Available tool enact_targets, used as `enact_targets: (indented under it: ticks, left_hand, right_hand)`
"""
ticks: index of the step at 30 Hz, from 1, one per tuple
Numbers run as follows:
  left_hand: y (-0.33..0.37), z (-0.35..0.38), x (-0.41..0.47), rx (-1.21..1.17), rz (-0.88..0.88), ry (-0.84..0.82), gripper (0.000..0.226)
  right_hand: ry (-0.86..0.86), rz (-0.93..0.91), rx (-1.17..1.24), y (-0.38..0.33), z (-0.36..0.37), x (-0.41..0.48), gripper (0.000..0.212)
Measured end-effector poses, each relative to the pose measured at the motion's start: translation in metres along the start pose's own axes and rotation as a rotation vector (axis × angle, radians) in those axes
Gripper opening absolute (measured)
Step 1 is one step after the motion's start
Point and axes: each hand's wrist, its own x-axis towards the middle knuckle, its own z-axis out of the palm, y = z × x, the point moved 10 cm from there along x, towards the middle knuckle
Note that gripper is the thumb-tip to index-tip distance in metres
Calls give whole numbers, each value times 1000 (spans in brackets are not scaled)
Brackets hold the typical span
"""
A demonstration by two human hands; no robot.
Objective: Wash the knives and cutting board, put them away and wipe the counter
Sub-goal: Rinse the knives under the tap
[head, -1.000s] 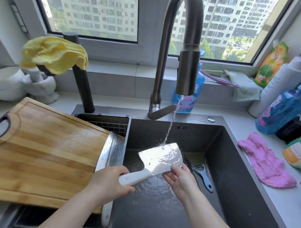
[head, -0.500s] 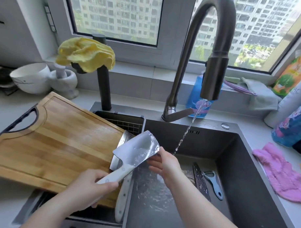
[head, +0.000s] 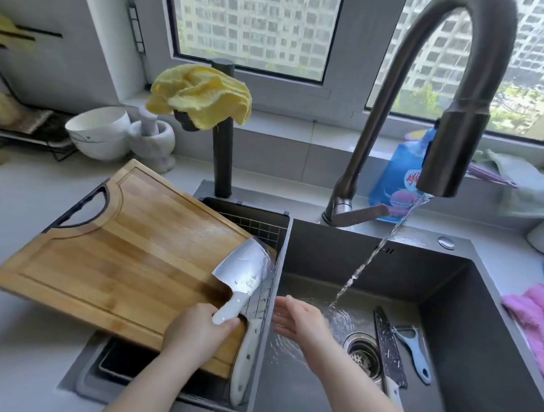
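My left hand [head: 195, 332] grips the white handle of a wet cleaver [head: 245, 271], whose blade lies over the right end of the wooden cutting board [head: 115, 252] by the drain basket. A second white-handled knife [head: 243, 368] lies under it along the basket's edge. My right hand [head: 297, 320] hovers open and empty over the sink basin [head: 444, 350]. A dark-bladed knife [head: 387, 348] and a blue peeler [head: 413, 349] lie on the sink floor beside the drain. Water runs from the tap [head: 451, 150] into the basin.
A yellow cloth [head: 200, 95] hangs on a dark post behind the board. A white bowl [head: 97, 132] and a mortar [head: 152, 140] stand at back left. A pink cloth [head: 532, 310] lies on the right counter; a blue bottle [head: 401, 176] stands behind the tap.
My left hand carried the cleaver from under the running water leftward onto the board's edge. My right hand let go of the blade and now hangs open over the basin.
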Motion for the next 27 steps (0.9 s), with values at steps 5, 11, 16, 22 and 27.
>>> enact_targets:
  ticks: [5,11,16,22,27]
  left_hand:
    - [7,14,15,83,-8,43,33]
    - [10,26,26,115,-24,49,37]
    - [4,51,26,125,-56,-62,43]
    - [9,59,22,105,-65,-107,41]
    - [11,62,18,103,-53,-99,40]
  right_hand:
    - [-47,-18,-22,1,1,0,37]
    - [-88,-22,-37,2,2,-2,37]
    - [-88,-34,-56,4,3,-1,37]
    - [-95,-26,-62,12,1,0,34]
    - [-65,20,-36,26,0,1,25]
